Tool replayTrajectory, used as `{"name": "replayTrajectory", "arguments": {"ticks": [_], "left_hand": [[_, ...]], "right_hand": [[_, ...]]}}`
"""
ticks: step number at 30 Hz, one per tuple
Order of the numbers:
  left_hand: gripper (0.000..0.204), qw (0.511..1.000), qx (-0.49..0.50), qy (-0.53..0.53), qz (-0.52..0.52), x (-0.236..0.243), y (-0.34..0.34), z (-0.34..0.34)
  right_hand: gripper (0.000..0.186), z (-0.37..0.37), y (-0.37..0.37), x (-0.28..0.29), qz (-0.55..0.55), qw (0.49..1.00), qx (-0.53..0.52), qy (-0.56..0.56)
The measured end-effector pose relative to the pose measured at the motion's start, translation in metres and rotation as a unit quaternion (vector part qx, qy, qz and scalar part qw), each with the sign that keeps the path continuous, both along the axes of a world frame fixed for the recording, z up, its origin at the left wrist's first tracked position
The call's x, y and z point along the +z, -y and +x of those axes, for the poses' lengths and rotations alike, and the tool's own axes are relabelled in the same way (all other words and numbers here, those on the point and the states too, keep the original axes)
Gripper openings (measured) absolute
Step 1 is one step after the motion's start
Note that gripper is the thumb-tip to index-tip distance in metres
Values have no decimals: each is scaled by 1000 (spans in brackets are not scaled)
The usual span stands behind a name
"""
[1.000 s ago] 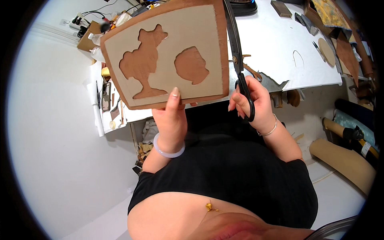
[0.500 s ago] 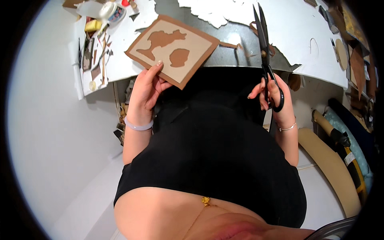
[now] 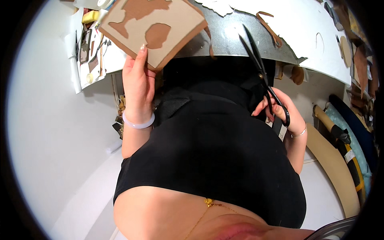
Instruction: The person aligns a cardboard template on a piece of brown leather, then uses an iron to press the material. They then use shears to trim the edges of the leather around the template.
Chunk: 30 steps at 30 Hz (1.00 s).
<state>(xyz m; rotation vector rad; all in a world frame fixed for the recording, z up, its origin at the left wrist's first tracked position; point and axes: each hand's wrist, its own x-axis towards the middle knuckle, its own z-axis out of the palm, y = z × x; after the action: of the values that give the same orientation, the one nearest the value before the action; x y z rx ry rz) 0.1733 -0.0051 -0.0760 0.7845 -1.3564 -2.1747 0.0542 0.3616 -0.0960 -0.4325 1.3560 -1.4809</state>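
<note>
My left hand (image 3: 138, 86) grips the lower edge of a square piece (image 3: 184, 20) made of a beige cut-out layer over brown leather, its thumb on top. Irregular openings show the brown beneath. A thin brown strip (image 3: 209, 42) hangs by its right side. My right hand (image 3: 286, 110) is closed on the handles of long black scissors (image 3: 254, 54), their tips pointing up over the steel plate and slightly apart. A curled brown offcut (image 3: 268, 26) lies just beyond them.
The white worktop (image 3: 316, 42) has a steel plate (image 3: 228, 48), torn paper (image 3: 210, 7) and, at left, small tools, a phone (image 3: 85, 46) and a yellow block (image 3: 90, 17). Leather pieces (image 3: 360, 68) crowd the right end. Rolled materials (image 3: 330, 156) lean below on the right.
The square piece has lowered and tilted away from the scissors toward the upper left. The scissors have moved down and right, their tips now angled leftward.
</note>
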Motion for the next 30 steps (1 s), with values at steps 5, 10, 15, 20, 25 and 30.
{"name": "replayTrajectory", "arguments": {"ticks": [5, 10, 15, 20, 25, 30], "left_hand": [[36, 997, 19, -68, -14, 36, -5, -17], [41, 996, -15, -81, -28, 51, -4, -19], [43, 997, -14, -57, -59, 49, -1, -14], [43, 995, -31, -44, -80, 48, 4, -13], [35, 994, -18, -74, -83, 53, -4, -17], [36, 993, -11, -66, -98, 53, -3, -18]], "right_hand": [[54, 1, 31, -1, -77, 996, 30, 25], [58, 0, 51, 4, -145, 988, 43, 30], [58, -2, 60, -2, -184, 982, 11, 25], [51, -9, 58, -5, -151, 988, -1, -13], [37, -11, 58, 2, -130, 991, -24, -26], [32, -14, 58, 5, -107, 993, -32, -40]]}}
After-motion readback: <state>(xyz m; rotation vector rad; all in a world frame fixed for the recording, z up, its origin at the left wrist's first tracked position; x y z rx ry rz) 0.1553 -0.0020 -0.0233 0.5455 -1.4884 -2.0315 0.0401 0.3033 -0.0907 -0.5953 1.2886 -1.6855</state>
